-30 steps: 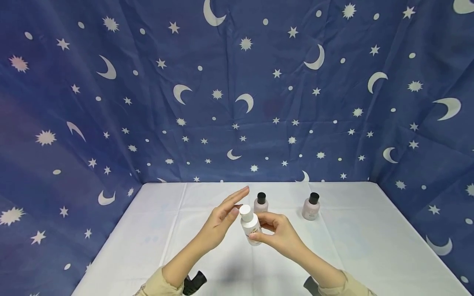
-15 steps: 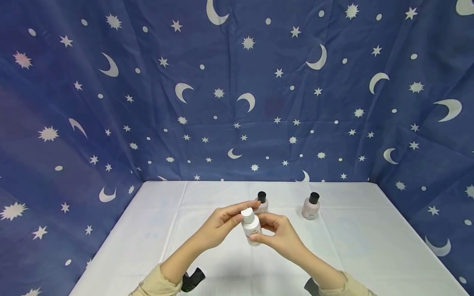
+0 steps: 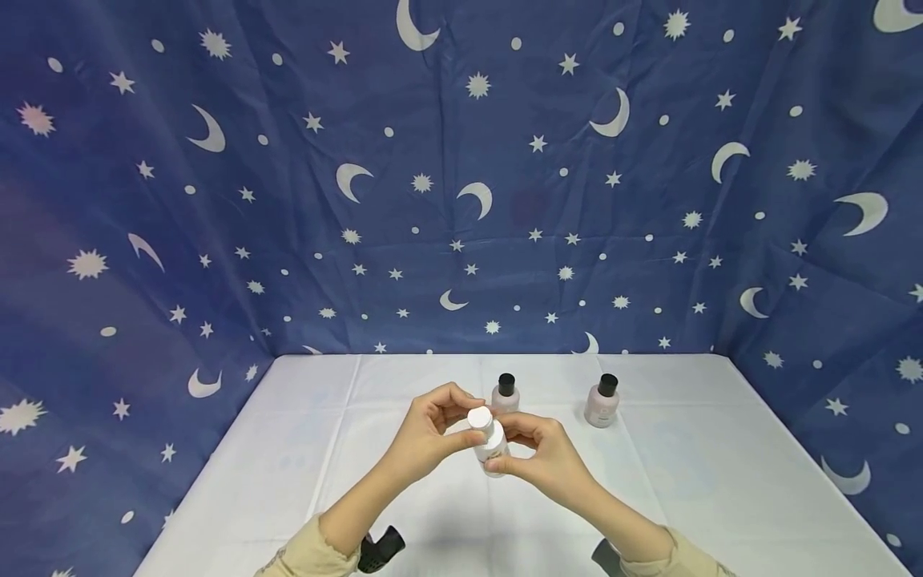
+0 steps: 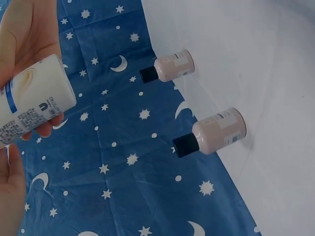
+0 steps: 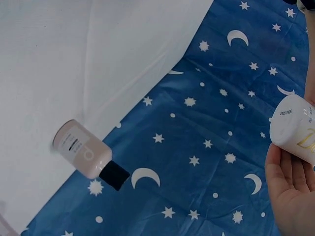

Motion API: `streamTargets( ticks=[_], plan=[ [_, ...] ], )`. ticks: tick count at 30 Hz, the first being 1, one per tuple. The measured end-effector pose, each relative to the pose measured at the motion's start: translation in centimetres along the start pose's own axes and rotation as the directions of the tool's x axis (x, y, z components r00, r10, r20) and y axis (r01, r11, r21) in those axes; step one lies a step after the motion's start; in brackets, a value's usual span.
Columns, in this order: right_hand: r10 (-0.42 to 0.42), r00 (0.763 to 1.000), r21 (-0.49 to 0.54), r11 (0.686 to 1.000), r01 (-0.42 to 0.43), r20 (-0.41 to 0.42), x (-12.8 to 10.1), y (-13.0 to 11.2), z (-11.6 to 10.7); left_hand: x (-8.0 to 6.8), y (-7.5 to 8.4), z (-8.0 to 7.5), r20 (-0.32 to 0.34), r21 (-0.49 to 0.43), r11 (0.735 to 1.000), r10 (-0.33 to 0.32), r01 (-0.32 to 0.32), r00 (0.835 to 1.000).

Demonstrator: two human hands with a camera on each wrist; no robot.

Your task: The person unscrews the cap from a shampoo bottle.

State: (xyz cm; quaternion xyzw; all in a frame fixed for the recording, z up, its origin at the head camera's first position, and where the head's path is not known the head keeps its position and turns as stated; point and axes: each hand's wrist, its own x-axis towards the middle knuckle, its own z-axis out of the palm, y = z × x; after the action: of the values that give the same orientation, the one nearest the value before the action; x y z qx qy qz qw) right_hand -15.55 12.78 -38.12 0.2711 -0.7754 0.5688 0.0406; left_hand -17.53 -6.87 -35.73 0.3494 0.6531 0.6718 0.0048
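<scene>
A white bottle (image 3: 492,453) with a printed label is held above the table, leaning slightly. My right hand (image 3: 546,458) grips its body between thumb and fingers. At the top, the thumb and curled fingers of my left hand (image 3: 427,437) pinch the white cap (image 3: 479,417). The bottle's smooth base shows in the right wrist view, where the bottle (image 5: 295,125) is partly cut off by the frame edge. Small print covers the side of the bottle (image 4: 37,101) in the left wrist view.
Two pale pink bottles with black caps stand on the white table (image 3: 288,473): one pink bottle (image 3: 505,397) just behind my hands, another pink bottle (image 3: 602,407) farther right. A blue curtain (image 3: 461,176) with moons and stars surrounds the table's back and sides.
My left hand was beside the cap with its fingers extended; its fingers have come in and curled round the cap. The right hand and white bottle stay nearly in place.
</scene>
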Motion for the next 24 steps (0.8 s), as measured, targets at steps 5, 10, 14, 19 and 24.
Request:
streamTargets(
  ticks=[5, 10, 14, 19, 24],
  plan=[
    [-0.004, 1.0, -0.005, 1.0, 0.004, -0.026, 0.1, 0.0, 0.1, 0.5, 0.2, 0.6, -0.045, 0.005, 1.0, -0.012, 0.012, 0.999],
    [-0.011, 1.0, 0.004, 1.0, 0.011, -0.021, 0.4, 0.0, 0.3, 0.8, 0.1, 1.1, -0.114, 0.011, 1.0, -0.026, 0.027, 0.993],
    [-0.006, 1.0, 0.01, 1.0, 0.006, -0.01, 0.6, 0.0, 0.4, 0.7, -0.2, 1.0, -0.105, 0.026, 1.0, -0.001, 0.004, 0.995],
    [0.01, 1.0, 0.017, 1.0, -0.01, -0.005, 0.7, 0.0, 0.4, 0.6, -0.2, -0.1, 0.078, 0.057, 0.998, 0.035, -0.039, 0.996],
    [0.005, 1.0, 0.022, 1.0, -0.005, 0.0, 0.9, 0.2, 0.4, 0.5, 0.5, -1.3, 0.25, 0.088, 0.996, -0.003, -0.019, 0.968]
  ],
)
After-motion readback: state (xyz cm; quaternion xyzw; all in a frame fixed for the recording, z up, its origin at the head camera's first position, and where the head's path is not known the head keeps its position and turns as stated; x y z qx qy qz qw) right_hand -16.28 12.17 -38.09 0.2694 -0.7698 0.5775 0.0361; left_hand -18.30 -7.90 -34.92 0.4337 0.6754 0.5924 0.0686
